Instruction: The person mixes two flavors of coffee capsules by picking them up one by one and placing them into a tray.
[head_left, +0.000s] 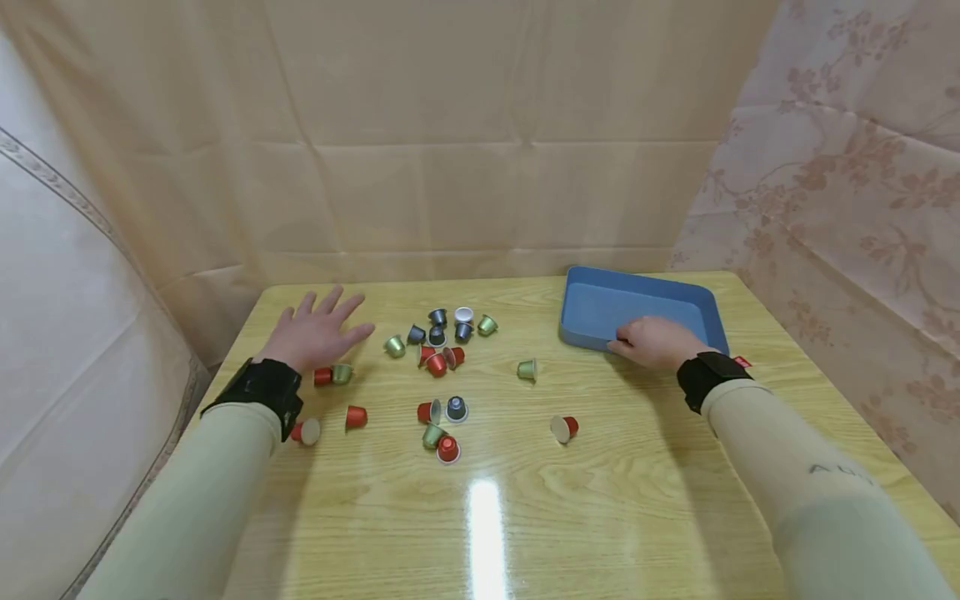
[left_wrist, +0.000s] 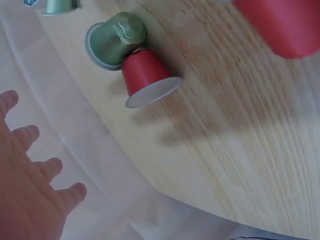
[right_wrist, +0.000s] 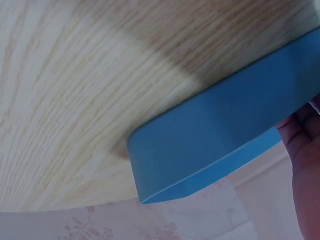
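The blue tray (head_left: pixel 600 304) sat at the upper right of the wooden table (head_left: pixel 637 500), its far corner close to the table's back edge and its right corner near the right edge. Its long axis ran from upper left to lower right in the head view. The right hand (head_left: pixel 654 342) rested on the tray's near rim, fingers curled over it and gripping it. Bare tabletop lay open in front of the tray and across the whole lower half of the frame.

The left hand (head_left: pixel 315 332) lay flat at the upper left of the table, fingers spread and straight, holding nothing, close to the table's left edge. Just below its wrist lay a red capsule (head_left: pixel 323 376) touching a green capsule (head_left: pixel 342 373).

The left wrist view showed what the head view could not: the red capsule on its side, foil face down-right, the green one's dome against it. The right wrist view showed the tray's smooth blue side wall (right_wrist: pixel 220 135) and rounded corner above the wood grain.

Other capsules (head_left: pixel 438 337) were scattered mid-table, between the hands.
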